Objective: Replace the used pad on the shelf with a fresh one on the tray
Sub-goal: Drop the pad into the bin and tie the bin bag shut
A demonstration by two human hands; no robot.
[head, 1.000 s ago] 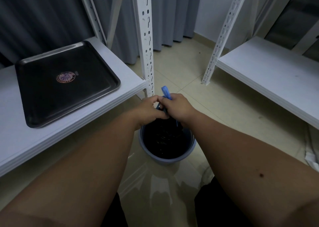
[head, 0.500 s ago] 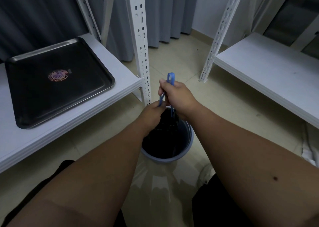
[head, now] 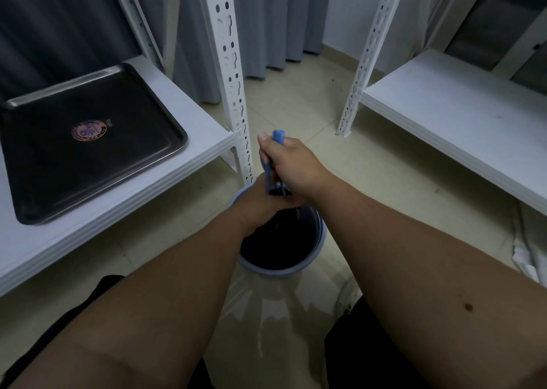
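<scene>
Since a moment ago the right hand (head: 291, 163) has lifted the blue tool (head: 273, 163) higher over the bucket (head: 321, 240), fingers wrapped round it, while the left hand (head: 260, 203), its fingers hidden, works at its tip; the tray (head: 177, 135) on the shelf (head: 207, 119) holds no pad, so the fresh one is likely still to come.

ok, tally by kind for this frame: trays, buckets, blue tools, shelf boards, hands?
Trays: 1, black tray on the left shelf board
Buckets: 1, blue bucket on the floor
Blue tools: 1, blue tongs gripped by the right hand
Shelf boards: 2, left one and right shelf board
Hands: 2, right hand and left hand
Total: 7
</scene>
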